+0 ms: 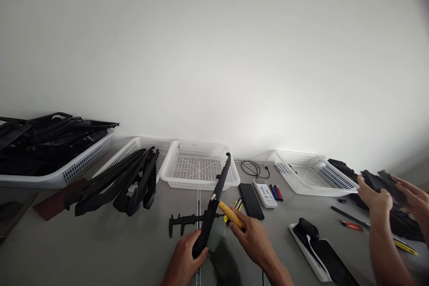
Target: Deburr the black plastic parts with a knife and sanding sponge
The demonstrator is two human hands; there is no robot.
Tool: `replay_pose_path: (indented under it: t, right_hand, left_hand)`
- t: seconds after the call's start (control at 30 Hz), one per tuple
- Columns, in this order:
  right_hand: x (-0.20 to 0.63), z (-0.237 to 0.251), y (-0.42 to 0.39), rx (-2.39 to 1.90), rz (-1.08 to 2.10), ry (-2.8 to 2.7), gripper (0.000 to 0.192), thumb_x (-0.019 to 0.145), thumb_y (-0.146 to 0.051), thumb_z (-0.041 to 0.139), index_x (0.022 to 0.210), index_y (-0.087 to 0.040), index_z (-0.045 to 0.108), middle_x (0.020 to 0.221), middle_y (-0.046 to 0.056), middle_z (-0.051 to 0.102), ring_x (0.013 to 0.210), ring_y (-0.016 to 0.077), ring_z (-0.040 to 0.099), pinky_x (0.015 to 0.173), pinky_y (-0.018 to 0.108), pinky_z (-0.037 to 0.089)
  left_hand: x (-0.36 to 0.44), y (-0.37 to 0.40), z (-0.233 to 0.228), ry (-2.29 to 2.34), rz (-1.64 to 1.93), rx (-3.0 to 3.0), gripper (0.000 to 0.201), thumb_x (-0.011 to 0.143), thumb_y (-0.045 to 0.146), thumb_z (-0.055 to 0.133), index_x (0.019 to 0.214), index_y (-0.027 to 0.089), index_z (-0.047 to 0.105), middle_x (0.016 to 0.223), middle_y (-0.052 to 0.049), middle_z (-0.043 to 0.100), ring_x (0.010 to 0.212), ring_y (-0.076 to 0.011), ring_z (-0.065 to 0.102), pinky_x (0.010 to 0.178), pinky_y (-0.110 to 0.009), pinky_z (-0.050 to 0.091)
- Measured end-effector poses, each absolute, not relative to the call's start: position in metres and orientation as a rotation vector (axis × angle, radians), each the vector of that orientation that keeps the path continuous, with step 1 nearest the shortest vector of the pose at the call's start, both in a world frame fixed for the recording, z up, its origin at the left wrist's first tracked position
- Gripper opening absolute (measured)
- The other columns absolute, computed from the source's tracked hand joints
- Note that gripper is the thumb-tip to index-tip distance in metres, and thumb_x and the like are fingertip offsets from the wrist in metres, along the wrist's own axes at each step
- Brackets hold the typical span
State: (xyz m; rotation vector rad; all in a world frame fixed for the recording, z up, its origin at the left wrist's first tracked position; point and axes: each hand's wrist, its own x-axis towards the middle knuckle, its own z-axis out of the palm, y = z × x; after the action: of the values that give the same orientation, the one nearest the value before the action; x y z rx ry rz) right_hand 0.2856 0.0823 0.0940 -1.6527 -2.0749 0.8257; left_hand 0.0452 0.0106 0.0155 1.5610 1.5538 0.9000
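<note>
Grey surface (110, 241) is carrying everything, white wall behind. Far left, a big white basket (83, 161) is sitting piled with black plastic parts; a loose heap of long black parts (124, 183) is lying just beside it, overlapping a second basket. An empty white mesh basket (197, 165) is sitting mid-surface, another white basket (311, 172) tilting at right. Left hand (184, 259) is gripping the lower end of a long black strip (217, 201), fingers wrapped shut around it; the strip is angling up, its tip over the empty basket's rim. Right hand (254, 239) is pinching a yellow-handled tool (231, 215), fingers closed on it, tip touching the strip. Black caliper (187, 221) is lying behind the strip. Phone (251, 201) and markers (276, 192) are lying near. At far right, another person's hands (389, 194) are holding black pieces.
</note>
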Motion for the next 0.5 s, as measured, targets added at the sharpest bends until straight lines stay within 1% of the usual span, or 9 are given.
replay_pose_path:
  t: [0.1,0.17,0.23,0.37,0.43,0.5]
  right_hand:
    - [0.2845,0.0922,0.0843,-1.624,0.813,-2.086,0.061,0.097,-0.048,0.057,0.153,-0.024,0.062,0.122,0.012,0.08,0.104,0.0314,0.075,0.082,0.032,0.05]
    - [0.2854,0.0918,0.0857,-1.624,0.848,-2.064,0.061,0.099,-0.05,0.055,0.153,-0.023,0.061,0.119,0.012,0.08,0.096,0.0301,0.076,0.078,0.032,0.05]
    - [0.2866,0.0922,0.0865,-1.635,0.858,-2.044,0.063,0.099,-0.052,0.054,0.154,-0.022,0.061,0.119,0.012,0.08,0.093,0.0297,0.076,0.076,0.031,0.05]
    - [0.2866,0.0939,0.0853,-1.621,0.804,-2.087,0.061,0.097,-0.049,0.057,0.151,-0.022,0.064,0.125,0.013,0.079,0.107,0.033,0.075,0.084,0.033,0.051]
    - [0.2856,0.0944,0.0839,-1.623,0.811,-2.094,0.06,0.098,-0.047,0.056,0.152,-0.022,0.063,0.126,0.013,0.079,0.106,0.0326,0.075,0.083,0.032,0.051]
    - [0.2847,0.0947,0.083,-1.626,0.841,-2.083,0.061,0.098,-0.048,0.056,0.153,-0.022,0.062,0.123,0.013,0.08,0.1,0.031,0.076,0.079,0.032,0.051]
  left_hand:
    - [0.0449,0.01,0.0125,1.594,0.869,1.538,0.056,0.091,0.047,0.06,0.139,0.021,0.071,0.137,-0.013,0.075,0.126,-0.0362,0.07,0.104,-0.041,0.057]
    - [0.0449,0.0098,0.0103,1.631,0.858,1.518,0.058,0.09,0.048,0.061,0.14,0.022,0.072,0.137,-0.013,0.075,0.128,-0.0373,0.068,0.106,-0.042,0.056]
    - [0.045,0.0097,0.0089,1.628,0.868,1.518,0.057,0.089,0.048,0.061,0.139,0.023,0.072,0.137,-0.011,0.076,0.128,-0.0371,0.068,0.107,-0.042,0.056]
    - [0.0446,0.0096,0.0102,1.608,0.88,1.531,0.058,0.09,0.048,0.06,0.14,0.022,0.071,0.138,-0.012,0.075,0.128,-0.0358,0.069,0.108,-0.042,0.055]
    - [0.0441,0.0096,0.0117,1.615,0.869,1.526,0.059,0.09,0.049,0.06,0.141,0.021,0.071,0.139,-0.012,0.075,0.129,-0.0359,0.068,0.108,-0.041,0.055]
    - [0.0437,0.0096,0.0126,1.624,0.85,1.52,0.059,0.089,0.05,0.06,0.14,0.023,0.072,0.139,-0.011,0.075,0.13,-0.0366,0.068,0.108,-0.042,0.056]
